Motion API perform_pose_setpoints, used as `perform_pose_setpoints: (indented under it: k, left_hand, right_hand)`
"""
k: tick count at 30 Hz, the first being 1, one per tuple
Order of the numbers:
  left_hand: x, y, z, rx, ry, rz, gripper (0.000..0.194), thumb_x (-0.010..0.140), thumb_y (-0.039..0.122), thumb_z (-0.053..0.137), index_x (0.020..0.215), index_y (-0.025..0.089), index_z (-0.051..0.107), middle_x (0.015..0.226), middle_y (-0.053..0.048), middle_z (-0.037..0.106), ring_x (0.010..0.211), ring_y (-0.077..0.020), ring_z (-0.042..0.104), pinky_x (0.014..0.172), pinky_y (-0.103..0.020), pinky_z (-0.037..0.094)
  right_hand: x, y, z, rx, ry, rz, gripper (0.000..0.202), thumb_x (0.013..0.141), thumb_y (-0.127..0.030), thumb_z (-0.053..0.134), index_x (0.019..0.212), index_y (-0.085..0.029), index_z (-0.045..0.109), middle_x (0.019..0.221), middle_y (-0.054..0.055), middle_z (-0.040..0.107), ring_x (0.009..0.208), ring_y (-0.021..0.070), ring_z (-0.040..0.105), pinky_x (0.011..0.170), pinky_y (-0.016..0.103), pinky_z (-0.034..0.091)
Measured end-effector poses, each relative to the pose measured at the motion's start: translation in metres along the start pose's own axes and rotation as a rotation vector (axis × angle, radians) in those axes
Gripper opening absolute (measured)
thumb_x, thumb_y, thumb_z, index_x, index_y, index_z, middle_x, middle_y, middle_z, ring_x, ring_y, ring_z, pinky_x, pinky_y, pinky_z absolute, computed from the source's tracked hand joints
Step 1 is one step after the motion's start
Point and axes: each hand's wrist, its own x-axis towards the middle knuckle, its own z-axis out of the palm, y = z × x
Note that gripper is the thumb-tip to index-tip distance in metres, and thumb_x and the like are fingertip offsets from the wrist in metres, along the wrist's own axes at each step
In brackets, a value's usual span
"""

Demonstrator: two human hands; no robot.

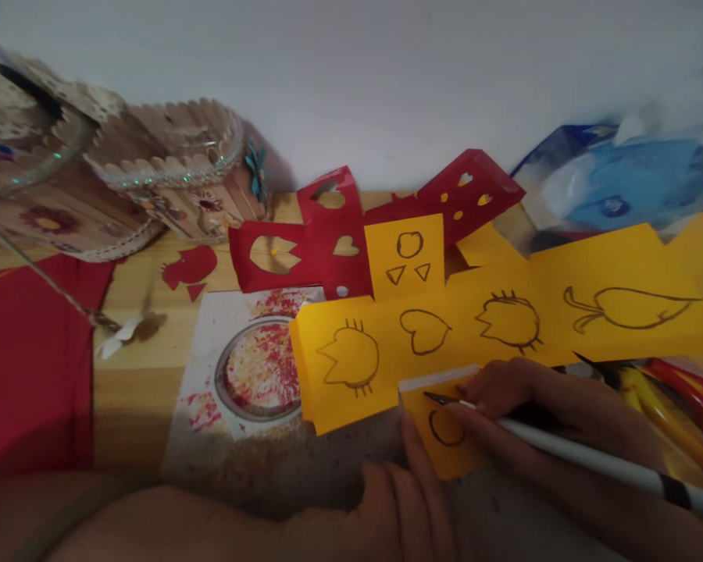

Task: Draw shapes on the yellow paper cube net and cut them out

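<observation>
A yellow paper cutout [387, 328] of joined panels lies across the work area, with a heart, spiky round shapes with beaks, a long-tailed leaf shape and small triangles drawn in dark line. My right hand [527, 414] grips a slim white pen [586, 453]. Its dark tip rests near the top of the nearest yellow flap [445, 460], just above a curved, partly drawn outline. My left hand [398, 499] is curled at that flap's left edge, one finger pressed along it. The undersides of its fingers are hidden.
Behind lie red paper cutouts [331, 226] with shaped holes. Left are a red bird-shaped piece [190, 265], a popsicle-stick craft [176, 164] and red sheets [35, 367]. A paint-stained board [193, 406] carries a metal ring [219, 375]. Blue plastic packaging [638, 183] and colored tubes [650, 402] sit right.
</observation>
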Motion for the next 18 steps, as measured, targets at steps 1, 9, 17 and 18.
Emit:
perform_pose_setpoints:
  k: [1, 9, 17, 18]
  left_hand:
    - [0.0001, -0.0001, -0.0002, -0.007, -0.003, -0.004, 0.033, 0.099, 0.005, 0.030, 0.079, 0.018, 0.053, 0.078, 0.007, 0.072, 0.053, -0.0041, 0.056, 0.050, -0.012, 0.045]
    - [-0.0008, 0.0001, -0.0001, -0.062, -0.041, 0.024, 0.028, 0.098, 0.012, 0.033, 0.086, 0.017, 0.058, 0.093, 0.000, 0.074, 0.057, -0.0073, 0.058, 0.051, -0.018, 0.045]
    - [-0.0030, 0.0025, 0.0022, -0.057, -0.027, 0.057, 0.027, 0.097, 0.017, 0.037, 0.087, 0.014, 0.062, 0.099, -0.007, 0.073, 0.058, -0.0092, 0.057, 0.051, -0.020, 0.042]
    - [-0.0031, 0.0028, 0.0025, -0.051, -0.030, 0.058, 0.027, 0.097, 0.017, 0.037, 0.088, 0.014, 0.062, 0.098, -0.007, 0.073, 0.058, -0.0091, 0.057, 0.051, -0.020, 0.043]
  right_hand:
    - [-0.0001, 0.0004, 0.0001, -0.001, 0.001, -0.001, 0.025, 0.086, -0.034, 0.064, 0.065, -0.027, 0.053, 0.049, -0.007, 0.060, 0.038, 0.0115, 0.056, 0.035, 0.022, 0.042]
    - [-0.0024, 0.0020, -0.0012, 0.002, 0.002, -0.008, 0.023, 0.086, -0.034, 0.064, 0.067, -0.028, 0.053, 0.048, -0.007, 0.059, 0.037, 0.0118, 0.054, 0.034, 0.022, 0.041]
    - [-0.0020, 0.0022, 0.0010, 0.006, -0.001, -0.004, 0.021, 0.086, -0.034, 0.064, 0.069, -0.028, 0.054, 0.050, -0.008, 0.061, 0.039, 0.0112, 0.056, 0.036, 0.021, 0.042]
    - [-0.0019, 0.0022, 0.0012, 0.007, 0.003, -0.011, 0.021, 0.086, -0.033, 0.064, 0.069, -0.028, 0.054, 0.050, -0.009, 0.060, 0.039, 0.0110, 0.055, 0.036, 0.021, 0.042]
